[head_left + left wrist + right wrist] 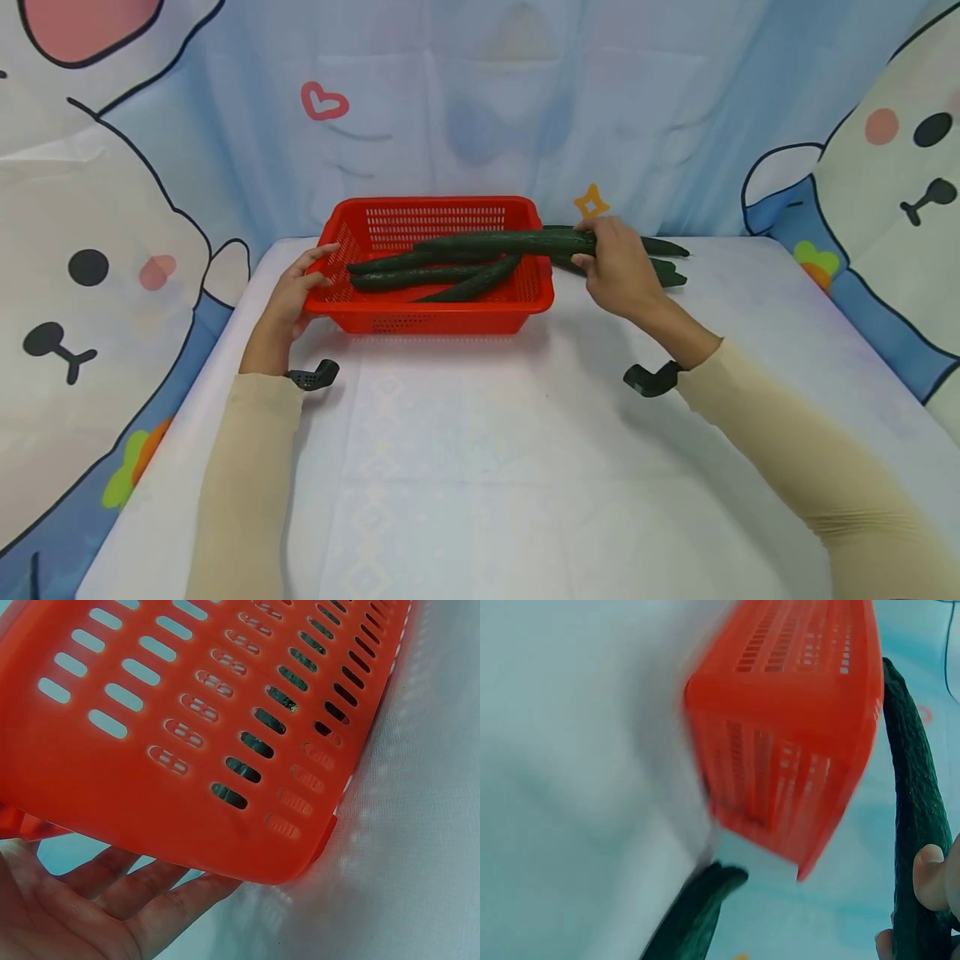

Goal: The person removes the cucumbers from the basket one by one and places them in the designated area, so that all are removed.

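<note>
My right hand [621,265] grips a long dark green cucumber [510,242] near its right end. The cucumber lies level over the right rim of a red plastic basket [435,318], and its left part is above the basket. In the right wrist view, the thumb presses on the side of the held cucumber [915,802]. Inside the basket lie several more cucumbers [412,277]. My left hand [288,296] is at the basket's left end, fingers touching its rim. From the left wrist view, its fingers [169,904] stretch out along the outside of the basket wall [135,787].
More cucumbers [667,273] lie on the table right of the basket, partly hidden behind my right hand. A white cloth [465,467] covers the table. Behind it hangs a blue curtain [420,108] with cartoon animals.
</note>
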Motion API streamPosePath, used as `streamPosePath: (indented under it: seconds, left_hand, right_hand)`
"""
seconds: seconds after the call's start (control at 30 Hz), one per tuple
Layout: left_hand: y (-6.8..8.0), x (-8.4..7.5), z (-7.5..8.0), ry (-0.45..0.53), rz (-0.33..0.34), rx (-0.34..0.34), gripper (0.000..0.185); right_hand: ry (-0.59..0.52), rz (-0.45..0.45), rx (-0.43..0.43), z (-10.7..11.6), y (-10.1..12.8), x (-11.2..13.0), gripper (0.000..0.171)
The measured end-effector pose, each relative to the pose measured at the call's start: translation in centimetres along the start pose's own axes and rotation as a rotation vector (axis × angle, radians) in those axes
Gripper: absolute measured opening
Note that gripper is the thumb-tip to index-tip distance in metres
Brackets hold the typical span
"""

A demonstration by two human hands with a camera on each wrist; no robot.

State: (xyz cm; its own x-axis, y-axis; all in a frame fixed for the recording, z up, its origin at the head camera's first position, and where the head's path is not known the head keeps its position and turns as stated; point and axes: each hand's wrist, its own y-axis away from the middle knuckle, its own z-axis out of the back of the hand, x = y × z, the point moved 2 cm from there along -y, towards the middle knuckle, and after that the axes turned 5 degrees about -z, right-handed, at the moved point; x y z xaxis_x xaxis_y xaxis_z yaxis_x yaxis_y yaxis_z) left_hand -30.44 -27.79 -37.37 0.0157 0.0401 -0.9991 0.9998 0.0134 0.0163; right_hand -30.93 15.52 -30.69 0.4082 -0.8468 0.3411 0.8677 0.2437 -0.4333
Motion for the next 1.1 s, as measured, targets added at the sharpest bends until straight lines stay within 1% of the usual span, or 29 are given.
streamPosePath:
  seconds: [0.13, 0.3, 0.53, 0.7, 0.9, 1.0, 1.1]
  left_hand:
    - [0.1, -0.3, 0.2, 0.000, -0.002, 0.003, 0.053]
    - [0.2, -0.5, 0.3, -0.008, 0.009, -0.008, 0.052]
    - [0.1, -0.6, 0.4, -0.006, 0.013, 0.002, 0.053]
    - [0.0, -0.6, 0.4, 0.001, 0.013, 0.006, 0.052]
    - [-0.1, -0.4, 0.2, -0.012, 0.021, 0.003, 0.052]
    - [-0.2, -0.3, 0.2, -0.011, 0.031, -0.011, 0.052]
    - [-0.1, -0.1, 0.2, 0.000, 0.032, -0.011, 0.052]
  right_hand:
    - [0.000, -0.049, -0.010, 1.4, 1.0, -1.9, 0.041]
    - [0.013, -0.113, -0.019, 2.7, 2.1, -4.4, 0.041]
    - [0.039, -0.285, 0.017, 3.7, 3.3, -8.0, 0.047]
    - [0.042, -0.387, 0.069, 3.7, 3.8, -10.2, 0.051]
    - [0.046, -0.448, 0.127, 3.4, 4.0, -11.4, 0.054]
    - [0.047, -0.451, 0.150, 3.3, 4.0, -11.5, 0.056]
    - [0.046, -0.459, 0.181, 3.3, 4.0, -11.6, 0.057]
